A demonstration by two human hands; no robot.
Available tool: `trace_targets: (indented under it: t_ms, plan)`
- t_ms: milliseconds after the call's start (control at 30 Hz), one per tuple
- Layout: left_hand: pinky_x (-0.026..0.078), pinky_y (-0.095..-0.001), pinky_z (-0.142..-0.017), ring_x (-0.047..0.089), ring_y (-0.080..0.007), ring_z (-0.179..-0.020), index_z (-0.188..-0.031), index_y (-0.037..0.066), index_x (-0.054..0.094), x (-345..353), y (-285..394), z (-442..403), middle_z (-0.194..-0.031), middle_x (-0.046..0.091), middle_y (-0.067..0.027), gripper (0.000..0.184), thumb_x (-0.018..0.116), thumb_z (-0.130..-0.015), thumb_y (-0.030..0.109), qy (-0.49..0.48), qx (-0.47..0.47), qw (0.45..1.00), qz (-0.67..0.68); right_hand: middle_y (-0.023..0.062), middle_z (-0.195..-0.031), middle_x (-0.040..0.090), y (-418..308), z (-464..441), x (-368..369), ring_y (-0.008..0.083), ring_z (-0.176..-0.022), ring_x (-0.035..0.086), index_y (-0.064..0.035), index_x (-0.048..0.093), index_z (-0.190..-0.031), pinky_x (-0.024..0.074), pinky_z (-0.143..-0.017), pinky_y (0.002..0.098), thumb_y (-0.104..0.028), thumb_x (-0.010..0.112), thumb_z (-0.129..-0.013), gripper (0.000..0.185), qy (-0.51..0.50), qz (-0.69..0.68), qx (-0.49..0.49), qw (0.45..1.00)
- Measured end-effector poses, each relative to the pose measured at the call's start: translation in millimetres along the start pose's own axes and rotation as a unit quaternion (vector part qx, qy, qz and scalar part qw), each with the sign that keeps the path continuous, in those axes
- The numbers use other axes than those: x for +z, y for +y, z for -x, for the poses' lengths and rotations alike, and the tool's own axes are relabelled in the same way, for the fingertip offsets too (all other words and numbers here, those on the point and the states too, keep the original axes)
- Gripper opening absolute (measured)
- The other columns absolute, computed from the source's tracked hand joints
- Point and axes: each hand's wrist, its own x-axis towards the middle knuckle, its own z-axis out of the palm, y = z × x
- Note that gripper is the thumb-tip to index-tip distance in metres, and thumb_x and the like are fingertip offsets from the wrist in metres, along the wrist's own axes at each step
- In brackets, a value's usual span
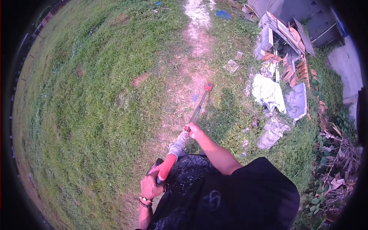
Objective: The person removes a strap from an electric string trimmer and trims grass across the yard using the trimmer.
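A long-shafted tool [167, 166] runs from my waist forward over the ground, with a red rear body, a pale wrapping round its middle and a dark shaft. Its small red head [208, 86] is over the edge of the dirt path. My left hand [151, 185], with bracelets at the wrist, is closed on the rear handle. Farther forward, my right hand [192, 130] is wrapped round the shaft just past the wrapping.
Grass [96, 103] spreads left of a dirt path [188, 73]. To the right lie a white sack [267, 92], broken slabs [299, 100] and dry leaves. A grey wall [324, 23] stands at the top right, with dry plants [341, 165] at the right edge.
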Motion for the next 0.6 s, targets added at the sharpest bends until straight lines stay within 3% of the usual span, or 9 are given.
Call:
trace_targets:
  t_ms: [100, 200, 233, 333, 467, 500, 600]
  plan:
    - [0.051, -0.0456, -0.068, 0.062, -0.0392, -0.075, -0.099, 0.01, 0.064, -17, -28, -1, -0.082, 0.065, -0.0192, 0.038, 0.06, -0.061, 0.013, -0.039, -0.014, 0.999, -0.015, 0.0128, -0.073, 0.052, 21, -11, -5, 0.0255, -0.065, 0.055, 0.0006, 0.049, -0.079, 0.0534, -0.064, 0.039, 0.001, 0.05, -0.081, 0.003, -0.019, 0.009, 0.014, 1.0]
    - [0.051, -0.0458, -0.064, 0.061, -0.04, -0.069, -0.094, 0.009, 0.064, -17, -51, -12, -0.073, 0.063, -0.0188, 0.036, 0.062, -0.059, 0.014, 0.005, 0.064, 0.997, -0.035, 0.0132, -0.073, 0.052, 37, -10, -24, 0.0267, -0.065, 0.055, -0.0007, 0.048, -0.078, 0.0532, -0.066, 0.0416, 0.0, 0.049, -0.08, 0.001, -0.017, -0.015, -0.002, 1.0]
    - [0.051, -0.0476, -0.064, 0.06, -0.0413, -0.069, -0.098, 0.01, 0.063, -20, -50, -12, -0.073, 0.063, -0.0203, 0.039, 0.061, -0.059, 0.014, 0.061, 0.133, 0.988, -0.049, 0.0134, -0.073, 0.052, 42, -7, -31, 0.0271, -0.065, 0.055, -0.0011, 0.048, -0.079, 0.0531, -0.067, 0.0426, 0.0, 0.049, -0.079, 0.001, -0.016, -0.032, -0.012, 0.999]
    - [0.05, -0.0494, -0.063, 0.059, -0.0426, -0.067, -0.103, 0.009, 0.061, -19, -76, -33, -0.073, 0.062, -0.0206, 0.044, 0.062, -0.059, 0.015, 0.014, 0.196, 0.974, -0.111, 0.0135, -0.072, 0.052, 55, 0, -51, 0.0277, -0.064, 0.055, -0.0021, 0.047, -0.079, 0.0526, -0.066, 0.0443, -0.001, 0.047, -0.08, 0.001, 0.086, -0.063, -0.02, 0.994]
    - [0.049, -0.05, -0.059, 0.058, -0.0423, -0.064, -0.103, 0.009, 0.06, -40, -68, -75, -0.074, 0.061, -0.0202, 0.044, 0.062, -0.06, 0.014, -0.098, 0.277, 0.952, -0.086, 0.0135, -0.071, 0.049, 81, 6, -87, 0.0287, -0.063, 0.054, -0.0026, 0.044, -0.08, 0.0517, -0.061, 0.0448, 0.002, 0.045, -0.077, 0.005, 0.195, -0.083, 0.028, 0.977]
    - [0.05, -0.0492, -0.064, 0.06, -0.0425, -0.069, -0.101, 0.009, 0.063, -47, -61, -74, -0.076, 0.062, -0.0217, 0.041, 0.06, -0.06, 0.01, -0.028, 0.327, 0.933, -0.146, 0.014, -0.071, 0.049, 89, 15, -88, 0.0287, -0.062, 0.054, -0.0013, 0.044, -0.08, 0.0506, -0.058, 0.0441, 0.003, 0.046, -0.075, 0.007, 0.227, -0.158, 0.016, 0.961]
    - [0.051, -0.0472, -0.067, 0.061, -0.0418, -0.073, -0.099, 0.01, 0.064, -55, -34, -105, -0.077, 0.063, -0.0221, 0.039, 0.059, -0.06, 0.008, -0.14, 0.311, 0.924, -0.171, 0.013, -0.069, 0.048, 105, 35, -106, 0.0281, -0.06, 0.054, -0.0008, 0.046, -0.079, 0.0485, -0.055, 0.042, 0.002, 0.049, -0.073, 0.007, 0.254, -0.16, 0.009, 0.954]
